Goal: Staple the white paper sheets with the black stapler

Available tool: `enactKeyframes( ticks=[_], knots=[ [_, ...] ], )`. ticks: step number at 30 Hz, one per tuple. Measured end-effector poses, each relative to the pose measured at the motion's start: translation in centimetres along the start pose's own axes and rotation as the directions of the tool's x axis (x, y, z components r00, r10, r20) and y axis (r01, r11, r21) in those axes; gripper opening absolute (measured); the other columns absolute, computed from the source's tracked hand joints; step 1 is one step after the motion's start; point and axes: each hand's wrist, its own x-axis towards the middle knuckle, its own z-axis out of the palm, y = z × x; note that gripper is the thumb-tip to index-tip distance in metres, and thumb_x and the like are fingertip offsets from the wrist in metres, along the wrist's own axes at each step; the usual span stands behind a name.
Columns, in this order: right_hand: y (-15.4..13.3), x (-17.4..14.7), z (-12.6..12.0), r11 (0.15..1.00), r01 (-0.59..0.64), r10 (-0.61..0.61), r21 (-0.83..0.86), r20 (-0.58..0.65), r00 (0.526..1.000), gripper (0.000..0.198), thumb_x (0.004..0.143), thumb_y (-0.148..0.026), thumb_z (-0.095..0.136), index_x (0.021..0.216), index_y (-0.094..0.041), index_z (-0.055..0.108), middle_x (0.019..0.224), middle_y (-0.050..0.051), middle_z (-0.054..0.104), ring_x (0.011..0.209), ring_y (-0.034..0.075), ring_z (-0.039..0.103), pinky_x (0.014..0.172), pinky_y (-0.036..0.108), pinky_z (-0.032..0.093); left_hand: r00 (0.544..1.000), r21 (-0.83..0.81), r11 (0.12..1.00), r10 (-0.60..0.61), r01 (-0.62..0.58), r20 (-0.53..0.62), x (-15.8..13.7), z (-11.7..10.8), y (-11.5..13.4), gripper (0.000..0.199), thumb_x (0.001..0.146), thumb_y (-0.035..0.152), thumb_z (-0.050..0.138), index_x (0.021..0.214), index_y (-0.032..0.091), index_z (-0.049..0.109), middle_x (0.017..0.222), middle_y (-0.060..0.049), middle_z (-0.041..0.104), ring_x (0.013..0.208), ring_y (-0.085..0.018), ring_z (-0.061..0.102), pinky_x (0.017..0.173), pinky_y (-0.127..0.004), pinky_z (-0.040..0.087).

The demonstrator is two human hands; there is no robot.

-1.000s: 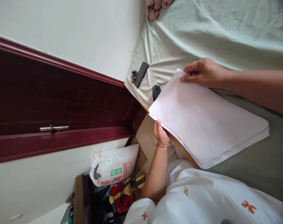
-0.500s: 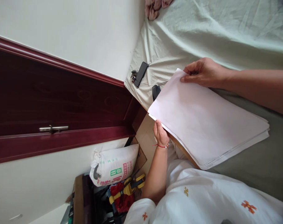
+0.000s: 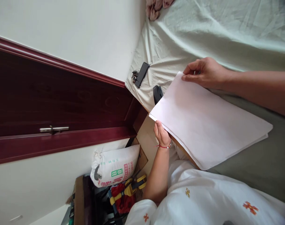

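A small stack of white paper sheets (image 3: 210,122) lies slanted over the edge of the green-covered surface. My left hand (image 3: 162,134), with a red string bracelet at the wrist, grips the stack's near left edge, thumb on top and its other fingers hidden underneath. At the far corner, my right hand (image 3: 203,72) pinches the sheets between thumb and fingers. Just beyond the stack's left end is a black object that looks like a stapler (image 3: 157,93), partly covered by the paper.
A black phone (image 3: 141,75) and keys (image 3: 134,76) lie on the green sheet (image 3: 194,37) near the wall. Pinkish cloth (image 3: 155,9) is at the back. To the left are a dark red door (image 3: 62,100), a white sack (image 3: 116,165) and a yellow toy-like frame (image 3: 130,189).
The sheets' edges now line up more closely, and the printed strip at the lower right is covered. My right hand has shifted slightly at the corner; the left has barely moved.
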Motion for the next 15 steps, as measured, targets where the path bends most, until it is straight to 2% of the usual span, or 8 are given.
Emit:
enactKeyframes(
  ticks=[6,15],
  knots=[
    [-0.03,-0.13,0.17,0.999,0.01,-0.01,0.035,0.019,1.0,0.032,0.084,-0.051,0.071,0.09,-0.02,0.071,0.077,0.005,0.062,0.072,0.017,0.051,0.072,0.036,0.04,1.0,0.011,1.0,-0.019,0.019,-0.004,0.07,-0.21,-0.23,0.062,0.086,0.077,0.067,0.088,0.016,0.074,0.097,-0.009,0.076,0.117,-0.025,0.071,0.11,-0.036,0.052],
    [-0.74,-0.44,-0.2,0.994,-0.082,0.079,0.072,0.036,0.996,0.026,0.086,-0.045,0.07,0.092,-0.02,0.073,0.079,0.005,0.065,0.071,0.016,0.051,0.071,0.035,0.042,0.999,0.054,0.998,-0.033,0.033,-0.012,0.15,-0.29,-0.26,0.066,0.084,0.081,0.065,0.091,0.016,0.073,0.094,-0.008,0.073,0.112,-0.025,0.07,0.107,-0.037,0.053]
  ],
)
